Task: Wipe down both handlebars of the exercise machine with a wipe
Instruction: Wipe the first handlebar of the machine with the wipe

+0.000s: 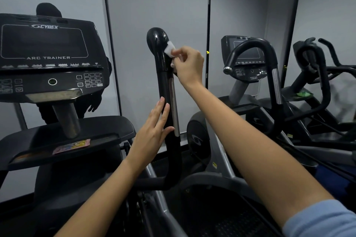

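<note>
Steadying the upright black handlebar (167,102), the left hand (152,134) lays straight, open fingers on its side at about 9 o'clock; the right hand (189,66), at the knob's 4 o'clock, pinches the wipe (169,49), which looks soft and limp, best bunched against the rigid, glossy bar.

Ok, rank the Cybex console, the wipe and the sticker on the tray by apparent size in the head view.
1. Cybex console, by far the largest.
2. Sticker on the tray.
3. Wipe, partly hidden by the right hand.
</note>
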Available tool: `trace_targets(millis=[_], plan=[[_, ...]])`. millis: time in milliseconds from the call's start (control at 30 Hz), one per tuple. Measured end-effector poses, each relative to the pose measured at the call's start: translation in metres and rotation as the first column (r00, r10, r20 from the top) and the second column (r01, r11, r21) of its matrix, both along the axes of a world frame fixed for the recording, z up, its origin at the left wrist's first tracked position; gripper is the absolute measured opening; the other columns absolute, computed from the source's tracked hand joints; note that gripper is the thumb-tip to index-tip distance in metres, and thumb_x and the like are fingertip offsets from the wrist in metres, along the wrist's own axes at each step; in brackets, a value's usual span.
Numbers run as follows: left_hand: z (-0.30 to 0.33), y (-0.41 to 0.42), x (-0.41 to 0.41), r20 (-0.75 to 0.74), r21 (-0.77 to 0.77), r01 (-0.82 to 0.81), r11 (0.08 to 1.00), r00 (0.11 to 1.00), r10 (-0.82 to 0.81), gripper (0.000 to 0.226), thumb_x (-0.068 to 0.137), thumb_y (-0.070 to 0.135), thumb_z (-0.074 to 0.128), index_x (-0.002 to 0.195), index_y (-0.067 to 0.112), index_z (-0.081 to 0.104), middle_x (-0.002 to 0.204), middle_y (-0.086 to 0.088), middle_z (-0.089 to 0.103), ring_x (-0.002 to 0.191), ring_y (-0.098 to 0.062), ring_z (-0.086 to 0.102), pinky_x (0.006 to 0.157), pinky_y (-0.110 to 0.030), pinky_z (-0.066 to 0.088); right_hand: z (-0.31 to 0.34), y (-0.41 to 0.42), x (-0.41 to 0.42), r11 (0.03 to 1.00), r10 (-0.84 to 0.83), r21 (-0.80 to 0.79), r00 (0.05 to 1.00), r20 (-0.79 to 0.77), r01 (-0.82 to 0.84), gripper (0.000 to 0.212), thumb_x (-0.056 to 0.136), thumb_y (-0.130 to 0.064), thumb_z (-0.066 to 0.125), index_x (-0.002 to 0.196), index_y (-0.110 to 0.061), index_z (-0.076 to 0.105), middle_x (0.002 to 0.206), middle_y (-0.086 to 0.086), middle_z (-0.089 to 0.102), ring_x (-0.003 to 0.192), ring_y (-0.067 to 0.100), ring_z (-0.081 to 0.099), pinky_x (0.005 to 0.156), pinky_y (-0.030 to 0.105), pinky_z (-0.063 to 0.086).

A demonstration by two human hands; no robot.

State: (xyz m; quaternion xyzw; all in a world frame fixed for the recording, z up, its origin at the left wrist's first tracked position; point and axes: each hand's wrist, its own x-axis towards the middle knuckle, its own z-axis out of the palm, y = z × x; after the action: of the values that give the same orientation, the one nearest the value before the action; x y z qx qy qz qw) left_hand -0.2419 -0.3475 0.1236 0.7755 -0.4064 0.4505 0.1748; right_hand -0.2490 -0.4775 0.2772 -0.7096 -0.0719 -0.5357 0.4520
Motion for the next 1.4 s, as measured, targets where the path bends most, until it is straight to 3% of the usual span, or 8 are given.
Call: trace_targets(millis=[267, 400, 600, 1033, 1133, 1300, 1333, 1400], plan=[[0.001, 0.001, -0.001, -0.024, 0.010, 0.001, 1.000, 1.000, 0.000, 0.063, 0.091, 0.032, 0.043, 0.145, 0.005, 0.023, 0.153, -0.013, 0.018, 0.138, -0.023, 0.026, 0.105, -0.037, 0.027, 0.007, -0.001, 0.008, 0.999, -0.023, 0.029, 0.999, -0.044, 0.024, 0.012, 0.082, 0.005, 0.057, 0.081, -0.005, 0.065, 0.075, 0.000, 0.060, 0.068, 0.015, 0.060, 0.062, 0.026, 0.054], [0.002, 0.002, 0.000, -0.014, 0.008, -0.003, 1.000, 1.000, 0.003, 0.064, 0.090, 0.032, 0.045, 0.144, 0.005, 0.024, 0.153, -0.012, 0.019, 0.138, -0.021, 0.026, 0.105, -0.034, 0.028, 0.029, 0.002, 0.011, 0.998, -0.032, 0.059, 0.998, -0.047, 0.035, 0.020, 0.081, 0.006, 0.050, 0.083, -0.006, 0.065, 0.074, -0.001, 0.058, 0.074, 0.019, 0.061, 0.071, 0.034, 0.054], [0.000, 0.000, 0.000, -0.029, -0.012, 0.019, 1.000, 0.999, -0.020, 0.065, 0.089, 0.028, 0.046, 0.145, 0.006, 0.021, 0.153, -0.011, 0.016, 0.138, -0.022, 0.024, 0.104, -0.037, 0.028, -0.027, -0.008, -0.004, 0.996, 0.080, -0.022, 0.990, -0.118, -0.083, 0.012, 0.084, 0.005, 0.055, 0.084, -0.005, 0.061, 0.072, -0.006, 0.058, 0.060, 0.009, 0.060, 0.061, 0.037, 0.058], [-0.002, 0.000, 0.000, -0.035, 0.001, 0.007, 1.000, 0.999, -0.007, 0.063, 0.093, 0.038, 0.034, 0.145, 0.007, 0.018, 0.154, -0.010, 0.013, 0.139, -0.021, 0.023, 0.107, -0.034, 0.023, -0.038, 0.002, -0.010, 0.931, -0.152, -0.301, 0.969, 0.195, 0.206, 0.014, 0.081, 0.005, 0.056, 0.082, -0.002, 0.067, 0.083, 0.011, 0.063, 0.069, 0.020, 0.058, 0.059, 0.022, 0.042], [-0.002, -0.001, 0.000, -0.041, -0.002, -0.001, 1.000, 0.999, 0.001, 0.062, 0.093, 0.036, 0.039, 0.144, 0.005, 0.022, 0.153, -0.011, 0.016, 0.138, -0.022, 0.025, 0.105, -0.036, 0.026, -0.038, 0.005, -0.010, 0.822, -0.204, -0.457, 0.926, 0.318, 0.339, 0.013, 0.075, 0.007, 0.062, 0.079, -0.004, 0.067, 0.078, 0.010, 0.061, 0.069, 0.022, 0.059, 0.055, 0.022, 0.042], [-0.002, 0.000, -0.001, -0.058, -0.004, 0.010, 1.000, 0.998, -0.010, 0.064, 0.092, 0.032, 0.043, 0.145, 0.006, 0.019, 0.155, -0.010, 0.013, 0.139, -0.022, 0.023, 0.105, -0.034, 0.026, -0.037, 0.005, -0.009, 0.438, -0.348, -0.633, 0.769, 0.536, 0.639, 0.028, 0.063, 0.009, 0.070, 0.080, -0.013, 0.068, 0.075, 0.000, 0.062, 0.065, 0.017, 0.058, 0.046, 0.023, 0.048], [-0.002, -0.001, -0.001, -0.061, -0.003, 0.011, 1.000, 0.998, -0.011, 0.064, 0.092, 0.032, 0.043, 0.145, 0.006, 0.019, 0.154, -0.010, 0.013, 0.139, -0.022, 0.023, 0.105, -0.035, 0.025, -0.037, 0.002, -0.008, 0.442, -0.345, -0.632, 0.770, 0.536, 0.637, 0.026, 0.065, 0.008, 0.070, 0.080, -0.012, 0.068, 0.075, 0.001, 0.062, 0.065, 0.018, 0.059, 0.047, 0.024, 0.048], [-0.002, -0.001, -0.002, -0.057, -0.005, 0.014, 1.000, 0.998, -0.014, 0.064, 0.091, 0.032, 0.043, 0.145, 0.006, 0.019, 0.154, -0.010, 0.013, 0.138, -0.023, 0.024, 0.106, -0.037, 0.024, -0.039, 0.001, -0.010, 0.657, -0.262, -0.595, 0.880, 0.396, 0.463, 0.016, 0.072, 0.008, 0.066, 0.078, -0.006, 0.068, 0.077, 0.008, 0.062, 0.067, 0.020, 0.058, 0.052, 0.022, 0.045]])
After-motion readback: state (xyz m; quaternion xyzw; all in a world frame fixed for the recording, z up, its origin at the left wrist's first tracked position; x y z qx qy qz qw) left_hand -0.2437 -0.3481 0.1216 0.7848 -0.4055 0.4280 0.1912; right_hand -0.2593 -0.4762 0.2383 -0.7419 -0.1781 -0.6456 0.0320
